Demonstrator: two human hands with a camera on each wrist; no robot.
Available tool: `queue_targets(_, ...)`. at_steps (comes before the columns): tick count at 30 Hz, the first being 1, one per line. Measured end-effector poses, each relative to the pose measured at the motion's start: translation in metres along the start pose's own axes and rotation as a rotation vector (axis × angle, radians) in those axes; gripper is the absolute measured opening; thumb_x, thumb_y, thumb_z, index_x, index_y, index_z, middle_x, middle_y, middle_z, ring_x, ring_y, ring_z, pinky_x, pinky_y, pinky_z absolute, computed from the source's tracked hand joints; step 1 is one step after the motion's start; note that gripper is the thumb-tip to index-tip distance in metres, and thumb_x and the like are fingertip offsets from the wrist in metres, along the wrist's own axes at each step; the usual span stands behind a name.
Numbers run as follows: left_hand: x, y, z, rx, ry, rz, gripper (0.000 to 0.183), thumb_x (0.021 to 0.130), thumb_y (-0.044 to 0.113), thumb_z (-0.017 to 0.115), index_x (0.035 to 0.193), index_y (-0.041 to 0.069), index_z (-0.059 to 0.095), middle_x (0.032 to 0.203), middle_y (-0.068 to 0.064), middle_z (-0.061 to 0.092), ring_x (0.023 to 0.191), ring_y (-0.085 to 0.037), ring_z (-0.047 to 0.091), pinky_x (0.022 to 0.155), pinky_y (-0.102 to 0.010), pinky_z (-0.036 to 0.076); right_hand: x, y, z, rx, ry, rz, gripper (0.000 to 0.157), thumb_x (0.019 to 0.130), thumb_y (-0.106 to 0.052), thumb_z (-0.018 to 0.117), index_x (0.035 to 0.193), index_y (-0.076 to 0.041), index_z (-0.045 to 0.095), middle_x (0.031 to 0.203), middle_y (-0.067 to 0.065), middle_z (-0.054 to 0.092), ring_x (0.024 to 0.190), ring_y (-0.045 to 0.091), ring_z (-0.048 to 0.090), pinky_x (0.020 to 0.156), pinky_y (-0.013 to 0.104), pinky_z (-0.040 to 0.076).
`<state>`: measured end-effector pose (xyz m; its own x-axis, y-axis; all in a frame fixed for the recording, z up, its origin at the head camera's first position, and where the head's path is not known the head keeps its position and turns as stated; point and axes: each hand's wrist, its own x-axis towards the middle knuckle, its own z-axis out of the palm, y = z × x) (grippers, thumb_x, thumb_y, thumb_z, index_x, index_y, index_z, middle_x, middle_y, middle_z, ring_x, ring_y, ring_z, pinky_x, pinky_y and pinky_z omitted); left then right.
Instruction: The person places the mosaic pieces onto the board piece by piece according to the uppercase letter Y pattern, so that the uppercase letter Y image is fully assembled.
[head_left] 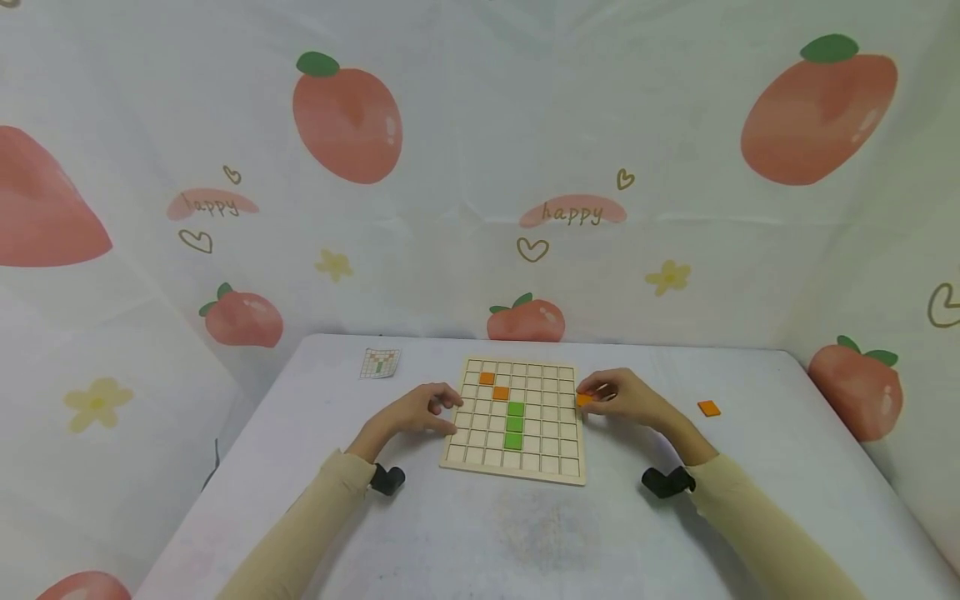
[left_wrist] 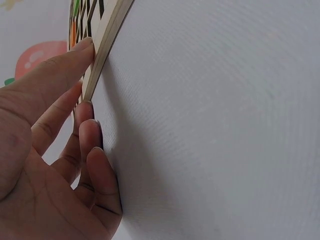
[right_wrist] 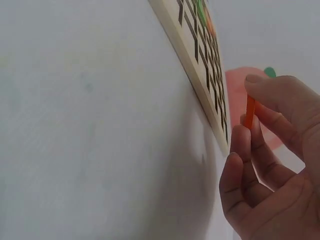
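A wooden grid board lies on the table with two orange tiles in a diagonal and three green tiles in a column below them. At its left edge, my left hand rests thumb and fingertips against the rim, fingers spread and relaxed. Just beyond the opposite edge, my right hand pinches a square orange tile between thumb and fingers. The right wrist view shows this tile edge-on, near the board's side.
Farther right on the table lies another orange tile. A small paper card printed with a coloured grid pattern sits at the back left. Behind the white table hangs a fruit-patterned cloth.
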<state>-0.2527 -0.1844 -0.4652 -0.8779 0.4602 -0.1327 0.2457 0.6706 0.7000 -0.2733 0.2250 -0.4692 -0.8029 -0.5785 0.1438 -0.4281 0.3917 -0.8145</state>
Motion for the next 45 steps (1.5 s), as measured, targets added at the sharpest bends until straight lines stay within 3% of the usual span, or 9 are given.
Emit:
queue_targets(7, 0.000, -0.002, 0.000, 0.005, 0.003, -0.013, 0.042, 0.081, 0.011, 0.087, 0.119, 0.008, 0.067, 0.106, -0.002, 0.058, 0.092, -0.021, 0.052, 0.084, -0.036, 0.045, 0.018, -0.002, 0.012, 0.001, 0.009, -0.015, 0.025, 0.085, -0.006, 0.082, 0.107, 0.002, 0.074, 0.102, 0.009, 0.071, 0.087, 0.024, 0.064, 0.080, 0.032, 0.051)
queue_targets(14, 0.000, -0.006, 0.001, -0.005, 0.005, -0.009, 0.042, 0.081, 0.012, 0.087, 0.119, 0.008, 0.068, 0.107, -0.002, 0.059, 0.093, -0.021, 0.052, 0.084, -0.037, 0.045, 0.035, -0.006, 0.022, 0.008, 0.023, 0.000, 0.029, 0.083, -0.006, 0.084, 0.107, 0.005, 0.073, 0.102, 0.012, 0.071, 0.089, 0.027, 0.064, 0.083, 0.041, 0.051)
queue_targets(28, 0.001, -0.008, 0.001, -0.022, 0.002, -0.011, 0.042, 0.081, 0.012, 0.087, 0.119, 0.009, 0.068, 0.107, -0.002, 0.059, 0.091, -0.020, 0.052, 0.083, -0.036, 0.045, 0.061, -0.016, 0.039, 0.002, 0.020, 0.002, 0.025, 0.083, -0.005, 0.084, 0.105, 0.003, 0.075, 0.098, 0.004, 0.071, 0.084, 0.021, 0.058, 0.079, 0.032, 0.048)
queue_targets(45, 0.000, -0.003, 0.001, -0.031, 0.009, -0.031, 0.041, 0.081, 0.011, 0.087, 0.118, 0.010, 0.068, 0.106, -0.002, 0.058, 0.091, -0.020, 0.050, 0.081, -0.035, 0.043, 0.068, -0.021, 0.052, -0.102, -0.017, 0.024, 0.023, 0.084, -0.007, 0.083, 0.104, 0.002, 0.076, 0.095, 0.005, 0.070, 0.080, 0.016, 0.059, 0.074, 0.033, 0.051)
